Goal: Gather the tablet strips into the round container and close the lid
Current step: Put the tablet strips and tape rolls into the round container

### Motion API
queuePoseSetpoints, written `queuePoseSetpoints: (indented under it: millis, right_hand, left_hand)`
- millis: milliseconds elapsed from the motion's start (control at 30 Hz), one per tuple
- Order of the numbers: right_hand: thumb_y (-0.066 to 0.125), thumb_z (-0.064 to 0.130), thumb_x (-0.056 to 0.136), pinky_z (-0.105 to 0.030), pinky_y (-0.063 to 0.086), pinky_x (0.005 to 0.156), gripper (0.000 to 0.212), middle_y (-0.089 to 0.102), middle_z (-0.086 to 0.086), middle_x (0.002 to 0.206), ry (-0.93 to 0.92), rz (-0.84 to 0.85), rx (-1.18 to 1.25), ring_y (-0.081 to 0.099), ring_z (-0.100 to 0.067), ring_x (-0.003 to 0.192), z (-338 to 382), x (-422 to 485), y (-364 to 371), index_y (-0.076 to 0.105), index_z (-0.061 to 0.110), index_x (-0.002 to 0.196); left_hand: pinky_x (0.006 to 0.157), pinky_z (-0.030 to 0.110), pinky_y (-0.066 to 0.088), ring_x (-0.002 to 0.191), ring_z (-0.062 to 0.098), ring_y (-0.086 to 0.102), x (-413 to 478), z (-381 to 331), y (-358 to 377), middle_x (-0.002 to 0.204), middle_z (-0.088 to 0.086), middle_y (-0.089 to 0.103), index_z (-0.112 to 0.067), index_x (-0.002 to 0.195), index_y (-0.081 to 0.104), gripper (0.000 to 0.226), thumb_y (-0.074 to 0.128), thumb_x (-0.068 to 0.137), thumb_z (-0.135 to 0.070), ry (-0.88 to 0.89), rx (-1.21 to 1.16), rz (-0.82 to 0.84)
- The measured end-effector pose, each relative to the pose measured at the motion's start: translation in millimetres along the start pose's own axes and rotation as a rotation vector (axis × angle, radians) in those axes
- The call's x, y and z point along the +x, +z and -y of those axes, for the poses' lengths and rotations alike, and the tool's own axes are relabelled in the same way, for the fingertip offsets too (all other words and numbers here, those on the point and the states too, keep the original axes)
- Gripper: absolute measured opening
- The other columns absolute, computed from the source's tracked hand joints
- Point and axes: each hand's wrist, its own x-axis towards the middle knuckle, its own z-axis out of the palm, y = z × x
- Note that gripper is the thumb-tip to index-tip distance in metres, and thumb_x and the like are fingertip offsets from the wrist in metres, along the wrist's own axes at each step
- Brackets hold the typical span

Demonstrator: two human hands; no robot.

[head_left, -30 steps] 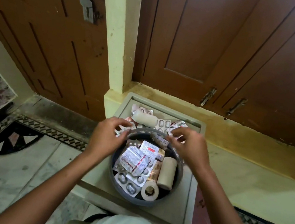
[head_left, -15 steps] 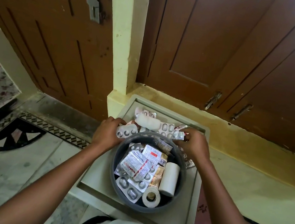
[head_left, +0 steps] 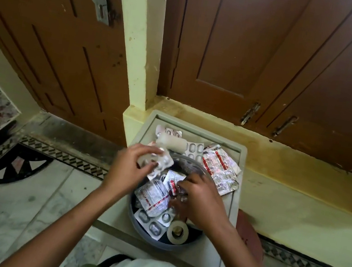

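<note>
A round grey container stands on a square grey stool. It holds several silver tablet strips and a tape roll. My left hand grips a few silver strips over the container's far left rim. Inside the container, my right hand closes its fingers on a red-printed strip. More strips and a white bandage roll lie on the stool beyond the container. No lid is in view.
Brown wooden doors and a pale yellow pillar stand right behind the stool. A yellow step runs to the right. A pink round object sits right of the stool. Patterned marble floor lies to the left.
My left hand has picked strips up from behind the container and lifted them over the rim. My right hand has come from the far strips down into the container.
</note>
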Motion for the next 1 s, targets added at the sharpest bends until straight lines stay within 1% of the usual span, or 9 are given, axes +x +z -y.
queuePoseSetpoints:
  millis: [67,133,233,333,433,567,700,867,1000]
  right_hand:
    - [0.065,0.046,0.078,-0.036,0.04,0.098,0.04,0.059,-0.002,0.123,0.009,-0.024,0.018,0.044,-0.023,0.118,-1,-1,-3,0.067,0.018,0.106]
    - [0.066,0.046,0.077,-0.033,0.042,0.092,0.033,0.062,0.001,0.118,-0.006,-0.063,0.036,0.046,-0.02,0.114,-4,-3,-4,0.07,0.02,0.098]
    - [0.069,0.038,0.078,-0.031,0.046,0.083,0.03,0.066,0.0,0.112,0.056,-0.152,0.197,0.055,-0.017,0.103,-12,-4,-8,0.07,0.019,0.101]
    - [0.071,0.026,0.078,-0.027,0.047,0.071,0.022,0.071,-0.003,0.099,0.237,-0.359,0.433,0.061,-0.014,0.083,-31,-1,-16,0.072,0.015,0.097]
    - [0.07,0.021,0.079,-0.036,0.052,0.076,0.02,0.071,-0.008,0.101,0.434,-0.524,0.54,0.064,-0.021,0.085,-60,5,-14,0.071,0.013,0.098]
    - [0.074,0.033,0.073,-0.04,0.046,0.087,0.054,0.061,-0.02,0.115,0.582,-0.313,0.267,0.054,-0.04,0.107,-92,7,3,0.058,0.012,0.121]
    - [0.078,0.034,0.065,-0.041,0.048,0.083,0.067,0.058,-0.02,0.111,0.578,-0.227,0.217,0.055,-0.04,0.101,-96,1,16,0.053,0.016,0.124]
    - [0.082,0.02,0.062,-0.034,0.047,0.076,0.07,0.06,-0.015,0.104,0.581,-0.302,0.396,0.059,-0.032,0.094,-93,-3,12,0.053,0.016,0.125]
    - [0.077,0.008,0.071,-0.032,0.047,0.074,0.039,0.063,-0.009,0.088,0.599,-0.348,0.714,0.059,-0.024,0.082,-91,-7,-3,0.066,0.012,0.108]
  left_hand:
    - [0.083,0.025,0.051,0.096,0.012,0.058,-2,-1,12,0.122,0.0,0.062,-0.026,0.111,0.063,0.034,0.068,0.079,-0.017,0.054,0.158,0.091]
    - [0.09,0.029,0.043,0.11,0.014,0.05,-3,0,22,0.124,-0.002,0.06,-0.028,0.115,0.062,0.036,0.068,0.079,-0.029,0.131,0.37,0.109]
    - [0.102,0.035,0.034,0.127,0.021,0.033,-6,4,31,0.138,0.001,0.045,-0.028,0.116,0.062,0.036,0.065,0.081,-0.035,0.263,0.61,0.096]
    - [0.096,0.036,0.037,0.123,0.022,0.038,-9,9,34,0.133,0.0,0.051,-0.026,0.111,0.065,0.029,0.062,0.083,-0.033,0.337,0.65,0.095]
    - [0.087,0.035,0.039,0.115,0.021,0.044,-7,12,33,0.124,-0.003,0.058,-0.024,0.109,0.067,0.025,0.059,0.086,-0.03,0.364,0.598,0.098]
    - [0.08,0.024,0.038,0.102,0.013,0.048,3,9,23,0.112,-0.003,0.062,-0.021,0.109,0.066,0.023,0.059,0.087,-0.023,0.263,0.298,-0.069]
    - [0.078,0.026,0.042,0.099,0.013,0.052,35,21,13,0.11,0.0,0.064,-0.019,0.113,0.063,0.026,0.058,0.088,-0.021,0.196,0.297,-0.139]
    - [0.084,0.035,0.045,0.109,0.023,0.054,86,15,19,0.121,0.004,0.062,-0.018,0.118,0.06,0.034,0.063,0.084,-0.021,0.307,0.47,0.081]
    - [0.086,0.036,0.047,0.114,0.024,0.053,114,4,34,0.126,0.003,0.06,-0.022,0.122,0.056,0.044,0.068,0.08,-0.026,0.337,0.679,0.27]
